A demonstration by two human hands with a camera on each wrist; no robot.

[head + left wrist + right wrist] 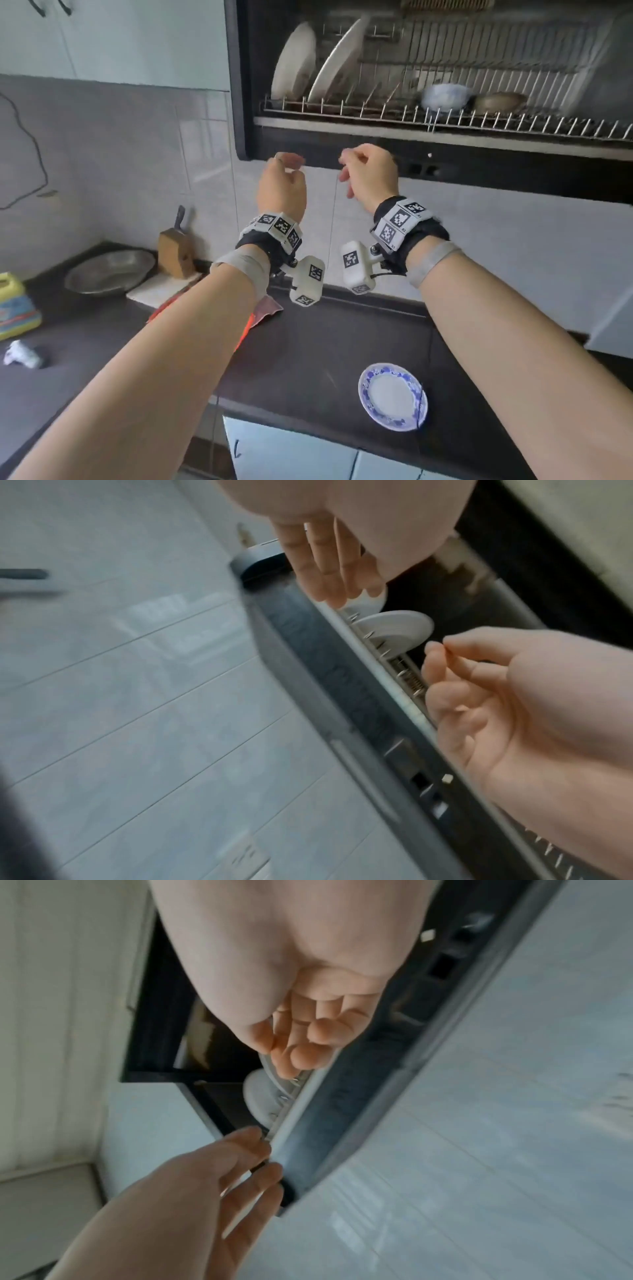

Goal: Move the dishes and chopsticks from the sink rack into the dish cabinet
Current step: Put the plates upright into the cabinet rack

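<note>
- Dishes: two white plates (317, 61) stand on edge in the dish cabinet (428, 78), left end of its wire rack (479, 123); a small bowl (445, 96) & a darker one (500, 102) sit further right. One blue-rimmed saucer (393, 395) lies flat on the near edge of the dark counter (325, 349), low right.
- No sink rack or chopsticks in view.
- Left hand (282, 185) & right hand (371, 178) are up just below the cabinet's lower lip, side by side, apart. Both empty: left fingers loosely extended, right fingers loosely curled, gripping nothing.
- Handling, my guess: saucer is glazed ceramic, so stiff, light, brittle, slick if wet. Lying flat, it leaves little to grab; best slid to the counter edge, then pinched at the rim, thumb on top, fingers under.
- Risk: chipping on the wire prongs when slotting in.
- Surface: counter dark, smooth, hard.
- Room: grey tiled wall behind; far left a knife block (174, 250), metal basin (109, 270), white board (161, 287), red cloth partly hidden by the left arm, yellow bottle (15, 305) at the left edge.
</note>
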